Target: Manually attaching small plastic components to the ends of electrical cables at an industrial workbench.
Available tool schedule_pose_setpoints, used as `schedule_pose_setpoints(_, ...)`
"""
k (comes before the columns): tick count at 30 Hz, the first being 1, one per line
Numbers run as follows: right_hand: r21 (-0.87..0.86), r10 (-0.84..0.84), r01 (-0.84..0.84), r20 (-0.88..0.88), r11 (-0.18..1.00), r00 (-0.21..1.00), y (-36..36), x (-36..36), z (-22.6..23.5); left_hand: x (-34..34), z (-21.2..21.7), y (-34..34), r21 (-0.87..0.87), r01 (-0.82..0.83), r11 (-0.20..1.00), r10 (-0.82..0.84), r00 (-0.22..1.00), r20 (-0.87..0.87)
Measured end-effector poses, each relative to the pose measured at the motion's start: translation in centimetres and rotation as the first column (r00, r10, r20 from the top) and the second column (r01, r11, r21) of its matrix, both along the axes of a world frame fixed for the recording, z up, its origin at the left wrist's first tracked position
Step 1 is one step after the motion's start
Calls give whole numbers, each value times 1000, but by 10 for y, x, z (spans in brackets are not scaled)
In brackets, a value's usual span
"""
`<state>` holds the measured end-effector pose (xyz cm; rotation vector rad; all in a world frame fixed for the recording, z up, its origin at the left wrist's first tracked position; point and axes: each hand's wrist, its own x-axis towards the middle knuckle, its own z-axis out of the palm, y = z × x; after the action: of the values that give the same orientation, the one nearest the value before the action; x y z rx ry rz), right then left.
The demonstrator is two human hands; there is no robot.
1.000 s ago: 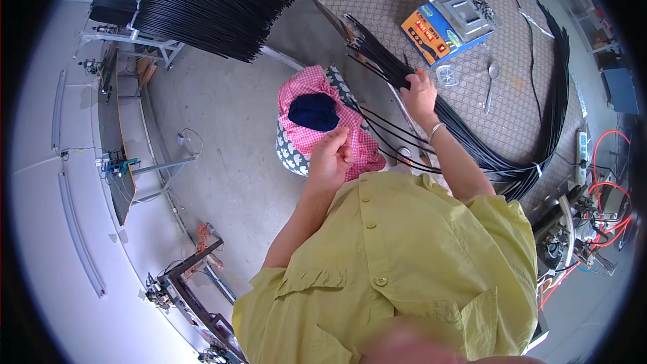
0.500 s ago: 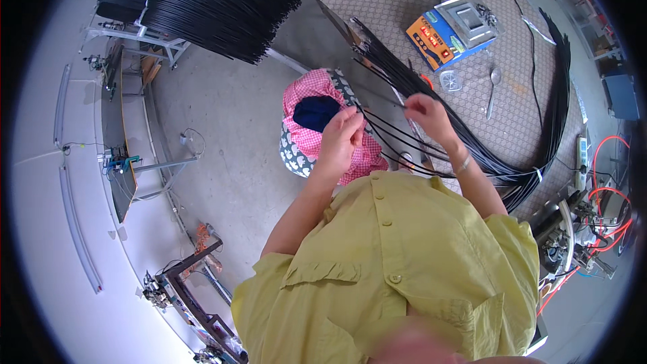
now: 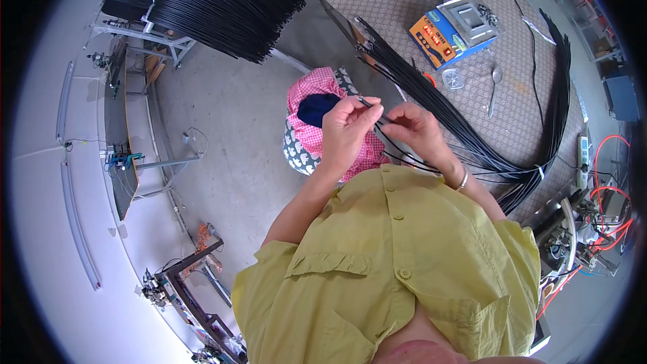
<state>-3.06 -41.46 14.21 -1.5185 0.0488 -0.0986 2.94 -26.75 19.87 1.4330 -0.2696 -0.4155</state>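
Observation:
My left hand [image 3: 347, 129] pinches the end of a thin black cable [image 3: 364, 102] between thumb and fingertips, over a pink checked cloth [image 3: 315, 83] and a dark blue cloth [image 3: 316, 110]. Right beside it, my right hand [image 3: 421, 136] has its fingers closed on the same cable, a little farther along. From the hands, several black cables curve right toward a long cable bundle [image 3: 441, 104] on the table. The tip of the cable is too small to make out.
On the patterned table [image 3: 512, 47] stand an orange and blue box [image 3: 432, 39] with a metal tray [image 3: 470, 16] on top, a spoon [image 3: 495, 87] and a small clear dish [image 3: 453, 79]. A large stack of black cables [image 3: 226, 10] lies at the far left. Machinery [image 3: 573, 236] stands right.
My right hand has come left and down, from apart to close beside my left hand, and closes on the cable. My left hand has risen slightly and turned, with the cable end showing.

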Motion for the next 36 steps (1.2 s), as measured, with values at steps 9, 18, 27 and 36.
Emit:
schedule_pose_setpoints(9,-56,-79,92,208,994,975,8,5,-2,1,21,23,-134,123,983,-149,969,-199)
schedule_pose_setpoints(18,264,172,-121,-180,957,969,0,-4,-3,-1,20,18,-30,119,992,-118,992,51)
schedule_pose_setpoints(27,392,110,-127,68,911,992,11,4,29,-2,18,12,-115,133,984,-143,986,-89)
schedule_pose_setpoints(36,438,154,-147,21,887,988,6,3,23,-1,20,13,-228,151,962,-199,959,-203)
